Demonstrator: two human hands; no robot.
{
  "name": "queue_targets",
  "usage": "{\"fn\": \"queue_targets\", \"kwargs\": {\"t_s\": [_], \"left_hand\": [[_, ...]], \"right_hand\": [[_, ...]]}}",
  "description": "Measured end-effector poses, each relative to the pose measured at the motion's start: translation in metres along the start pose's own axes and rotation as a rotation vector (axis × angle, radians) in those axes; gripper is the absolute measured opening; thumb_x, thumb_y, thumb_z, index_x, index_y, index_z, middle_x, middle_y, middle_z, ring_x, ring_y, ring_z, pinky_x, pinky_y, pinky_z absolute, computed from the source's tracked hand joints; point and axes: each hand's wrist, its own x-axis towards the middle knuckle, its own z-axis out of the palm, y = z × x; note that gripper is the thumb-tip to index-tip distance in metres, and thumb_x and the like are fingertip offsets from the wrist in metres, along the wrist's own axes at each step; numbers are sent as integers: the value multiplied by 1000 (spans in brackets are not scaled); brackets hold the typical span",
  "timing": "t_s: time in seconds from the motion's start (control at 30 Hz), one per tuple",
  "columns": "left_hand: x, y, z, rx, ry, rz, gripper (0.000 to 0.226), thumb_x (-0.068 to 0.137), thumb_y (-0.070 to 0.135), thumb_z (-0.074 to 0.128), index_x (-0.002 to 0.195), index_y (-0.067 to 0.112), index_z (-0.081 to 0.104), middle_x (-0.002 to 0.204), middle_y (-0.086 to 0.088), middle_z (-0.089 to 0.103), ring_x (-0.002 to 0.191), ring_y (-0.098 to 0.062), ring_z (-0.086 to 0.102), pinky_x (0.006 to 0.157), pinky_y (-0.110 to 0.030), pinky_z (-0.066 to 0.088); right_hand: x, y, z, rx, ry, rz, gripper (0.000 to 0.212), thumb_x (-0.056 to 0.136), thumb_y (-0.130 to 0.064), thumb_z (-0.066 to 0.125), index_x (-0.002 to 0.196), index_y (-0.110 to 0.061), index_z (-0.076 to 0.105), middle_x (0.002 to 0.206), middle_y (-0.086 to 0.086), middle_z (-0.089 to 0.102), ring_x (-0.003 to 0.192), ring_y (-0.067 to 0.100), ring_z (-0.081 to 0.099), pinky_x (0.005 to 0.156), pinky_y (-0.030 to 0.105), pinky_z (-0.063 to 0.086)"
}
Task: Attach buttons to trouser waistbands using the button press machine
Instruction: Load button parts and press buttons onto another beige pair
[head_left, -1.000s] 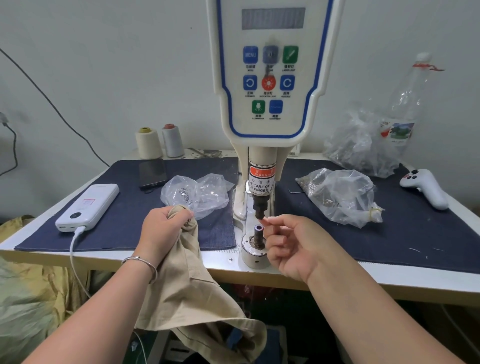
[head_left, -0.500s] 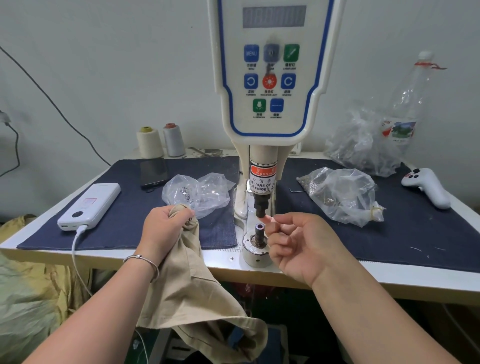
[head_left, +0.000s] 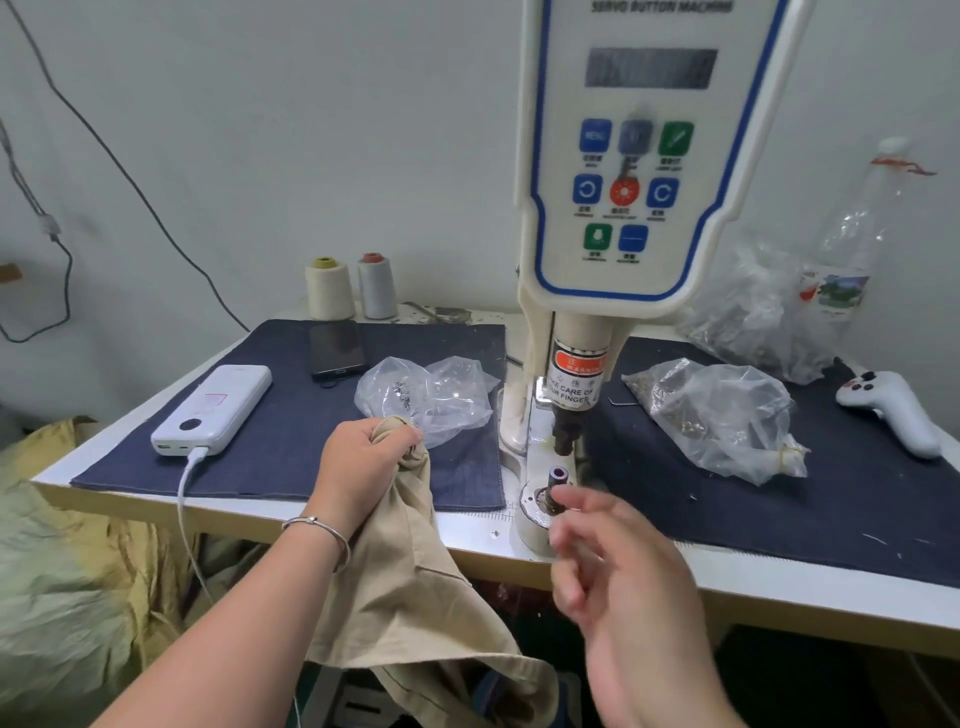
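Leftmost, power bank (head_left: 212, 411) and phone (head_left: 336, 348) on the tabletop (head_left: 779, 577), clear of the work; next, left hand (head_left: 363, 462) clenched on bunched trousers (head_left: 410, 587), which hang below the tabletop edge; bag (head_left: 426, 392) just behind that hand. Lower die (head_left: 558, 475), a short upright post, stands right of the trousers, directly under the punch (head_left: 567, 431); waistband not yet between them. Left hand is nearer the cloth, so the carry runs rightward. Right hand (head_left: 613, 577), blurred, fingers loosely curled, just in front of the die; cannot tell whether it holds a button. Judgement: it blocks the approach until cleared. Second bag (head_left: 722, 415) far right.
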Motion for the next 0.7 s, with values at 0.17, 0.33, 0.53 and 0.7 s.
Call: {"fn": "queue_targets", "kwargs": {"t_s": [0.17, 0.33, 0.53, 0.7], "left_hand": [[-3, 6, -4, -161, 4, -13, 39, 71, 19, 62, 37, 17, 42, 45, 9, 42, 48, -5, 37, 49, -17, 34], [1, -1, -11, -333, 95, -60, 42, 77, 8, 62, 40, 21, 48, 46, 9, 44, 47, -4, 36, 46, -15, 34], [4, -6, -11, -332, 67, -69, 25, 66, 21, 59, 51, 6, 45, 55, -3, 37, 56, -12, 32, 50, -23, 31], [6, -10, -11, -334, 61, -54, 27, 67, 21, 59, 49, 10, 42, 53, -1, 33, 56, -13, 30, 49, -23, 30]], "right_hand": [[25, 13, 72, -612, -194, -474, 18, 90, -7, 59, 82, -22, 67, 75, -7, 65, 63, 7, 57, 61, 25, 50], [110, 8, 125, -1265, -62, -810, 27, 88, 1, 45, 102, -12, 65, 107, 7, 52, 101, 24, 48, 82, 34, 42], [172, 22, 142, -1916, -12, -680, 34, 90, -16, 53, 121, -24, 62, 126, 8, 45, 120, 29, 37, 92, 38, 36], [192, 34, 153, -1989, -46, -660, 34, 89, -20, 55, 122, -27, 63, 127, 6, 47, 123, 29, 35, 96, 44, 32]]}}
